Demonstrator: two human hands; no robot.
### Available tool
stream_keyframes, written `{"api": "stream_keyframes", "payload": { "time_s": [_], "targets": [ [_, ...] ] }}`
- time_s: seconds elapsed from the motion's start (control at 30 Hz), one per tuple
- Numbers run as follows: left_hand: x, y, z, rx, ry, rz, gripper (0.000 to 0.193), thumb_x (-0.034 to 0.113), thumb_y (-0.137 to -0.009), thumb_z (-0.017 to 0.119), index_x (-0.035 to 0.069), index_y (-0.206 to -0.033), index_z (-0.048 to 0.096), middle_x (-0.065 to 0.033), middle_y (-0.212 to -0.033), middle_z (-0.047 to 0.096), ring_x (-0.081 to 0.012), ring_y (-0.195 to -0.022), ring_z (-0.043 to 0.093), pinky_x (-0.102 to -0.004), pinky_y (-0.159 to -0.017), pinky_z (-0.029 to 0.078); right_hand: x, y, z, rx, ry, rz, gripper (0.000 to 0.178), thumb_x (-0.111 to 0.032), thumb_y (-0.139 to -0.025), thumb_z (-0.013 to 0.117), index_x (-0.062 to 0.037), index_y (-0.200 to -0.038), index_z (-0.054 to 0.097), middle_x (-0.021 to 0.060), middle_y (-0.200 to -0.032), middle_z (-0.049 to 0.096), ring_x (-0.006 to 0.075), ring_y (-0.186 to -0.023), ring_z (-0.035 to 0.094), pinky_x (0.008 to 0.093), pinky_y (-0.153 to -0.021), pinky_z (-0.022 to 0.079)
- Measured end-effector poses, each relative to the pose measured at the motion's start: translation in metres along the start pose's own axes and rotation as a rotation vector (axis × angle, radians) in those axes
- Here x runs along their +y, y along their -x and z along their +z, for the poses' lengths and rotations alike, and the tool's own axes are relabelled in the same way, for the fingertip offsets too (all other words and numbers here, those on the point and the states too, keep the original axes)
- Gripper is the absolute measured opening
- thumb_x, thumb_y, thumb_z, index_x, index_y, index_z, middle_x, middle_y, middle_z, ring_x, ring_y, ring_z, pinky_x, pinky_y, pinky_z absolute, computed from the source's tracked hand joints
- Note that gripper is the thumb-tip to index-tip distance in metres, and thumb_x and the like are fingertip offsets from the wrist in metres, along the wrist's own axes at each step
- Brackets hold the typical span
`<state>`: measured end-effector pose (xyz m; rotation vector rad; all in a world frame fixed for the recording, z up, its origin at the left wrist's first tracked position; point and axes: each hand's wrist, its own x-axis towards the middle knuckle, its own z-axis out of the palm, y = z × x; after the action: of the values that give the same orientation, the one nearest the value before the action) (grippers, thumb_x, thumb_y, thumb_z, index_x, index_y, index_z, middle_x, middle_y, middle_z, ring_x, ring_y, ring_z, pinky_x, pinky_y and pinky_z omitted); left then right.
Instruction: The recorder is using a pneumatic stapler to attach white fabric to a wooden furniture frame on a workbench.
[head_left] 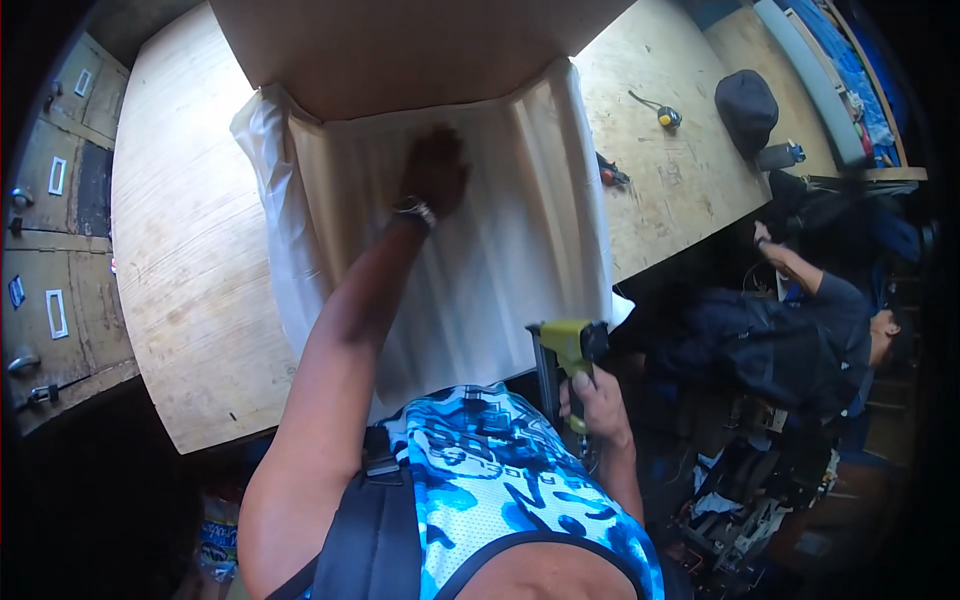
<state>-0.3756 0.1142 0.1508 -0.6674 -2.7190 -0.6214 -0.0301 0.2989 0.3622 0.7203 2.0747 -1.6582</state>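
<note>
My left hand [437,172], a little blurred, is stretched out over the white fabric [450,290], its fingers extended and holding nothing. The fabric lines a box-like piece with raised sides and hangs loosely over its left and right edges. Whether the palm presses on the cloth cannot be told. In my right hand [602,402] is a green and black pneumatic staple gun [572,342], its handle gripped near the front right corner of the fabric. Beyond the left hand, a brown panel [410,55] rises at the far end of the piece.
The piece sits on a wooden table [190,240]. To the right lie a tape measure [668,117], a red-handled tool [612,177], a dark cap [747,110] and a bottle [780,155]. A person in dark clothes [770,340] is at right; drawers [60,180] stand at left.
</note>
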Motion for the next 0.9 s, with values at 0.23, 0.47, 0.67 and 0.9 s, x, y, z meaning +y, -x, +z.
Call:
{"api": "stream_keyframes", "payload": {
  "time_s": [0.23, 0.47, 0.67, 0.9],
  "targets": [
    [0.017, -0.078, 0.041, -0.088, 0.07, 0.094, 0.053, 0.028, -0.09, 0.056, -0.002, -0.133, 0.049, -0.0219, -0.14, 0.049, -0.0353, -0.131, 0.047, -0.0495, -0.108, 0.038, 0.036, 0.068, 0.004, 0.218, 0.077, 0.158, 0.045, -0.042, -0.099, 0.053, 0.0032, -0.103, 0.058, 0.0064, -0.073, 0.061, 0.0149, -0.063, 0.06, 0.0295, -0.062, 0.048],
    [0.012, -0.085, 0.042, -0.067, 0.031, 0.134, 0.059, 0.034, -0.09, 0.056, 0.0, -0.138, 0.045, -0.018, -0.145, 0.046, -0.0321, -0.133, 0.044, -0.0469, -0.108, 0.037, 0.048, 0.082, 0.006, 0.321, 0.029, 0.225, 0.054, -0.048, -0.097, 0.056, 0.0046, -0.107, 0.057, 0.0068, -0.073, 0.062, 0.0148, -0.064, 0.06, 0.0291, -0.064, 0.048],
    [-0.019, -0.088, 0.054, 0.007, 0.095, 0.267, 0.055, 0.033, -0.093, 0.054, 0.0, -0.137, 0.047, -0.0209, -0.142, 0.048, -0.0363, -0.13, 0.047, -0.0504, -0.105, 0.04, 0.043, 0.069, 0.007, 0.264, -0.027, 0.169, 0.051, -0.043, -0.096, 0.058, 0.0043, -0.113, 0.056, 0.0062, -0.073, 0.061, 0.0147, -0.065, 0.059, 0.0302, -0.064, 0.048],
    [0.011, -0.036, 0.026, -0.105, -0.043, 0.252, 0.064, 0.043, -0.092, 0.055, 0.002, -0.14, 0.045, -0.019, -0.146, 0.045, -0.035, -0.138, 0.038, -0.0546, -0.114, 0.028, 0.039, 0.076, 0.01, 0.287, 0.247, 0.201, 0.068, -0.053, -0.086, 0.063, 0.0011, -0.127, 0.059, 0.022, -0.103, 0.068, 0.033, -0.097, 0.065, 0.0437, -0.088, 0.048]
  ]
}}
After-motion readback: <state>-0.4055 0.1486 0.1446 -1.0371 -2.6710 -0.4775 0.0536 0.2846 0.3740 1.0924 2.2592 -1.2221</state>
